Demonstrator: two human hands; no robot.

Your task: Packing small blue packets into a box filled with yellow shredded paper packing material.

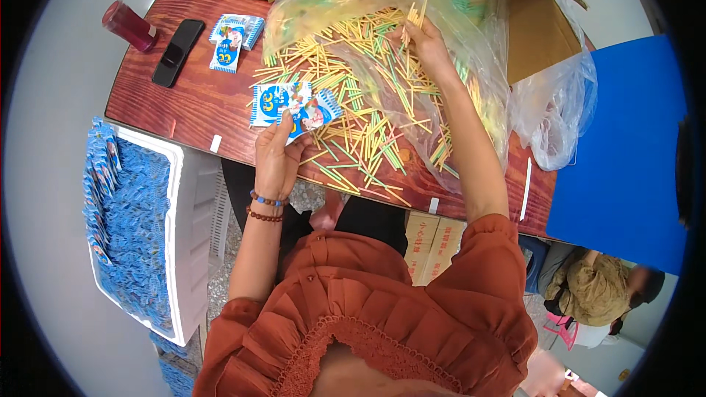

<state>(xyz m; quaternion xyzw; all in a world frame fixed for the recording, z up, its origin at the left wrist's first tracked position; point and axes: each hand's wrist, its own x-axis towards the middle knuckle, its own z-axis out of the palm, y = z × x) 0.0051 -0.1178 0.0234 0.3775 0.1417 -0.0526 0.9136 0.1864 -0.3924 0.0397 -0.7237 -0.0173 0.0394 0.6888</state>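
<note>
My left hand (pixel 275 156) is closed on small blue-and-white packets (pixel 273 100), its thumb lying over them near the table's front. They are fanned out and overlap, so I cannot tell exactly how many there are. Farther off to the right, my right hand (pixel 430 50) pinches a small bunch of thin yellow sticks (pixel 416 13), held roughly upright. Beneath and between both hands spreads a loose heap of yellow, green and pinkish sticks (pixel 346 77). Part of it spills from a large clear plastic bag (pixel 471 51).
Left on the reddish wooden table (pixel 220 103) lie more packets (pixel 228 48), a black phone (pixel 178 53) and a red-filled cup (pixel 131 27). A cardboard box (pixel 540 37) stands behind the bag. Beside the table, a white foam box (pixel 176 235) holds many blue packets. Another person (pixel 597 290) sits at right.
</note>
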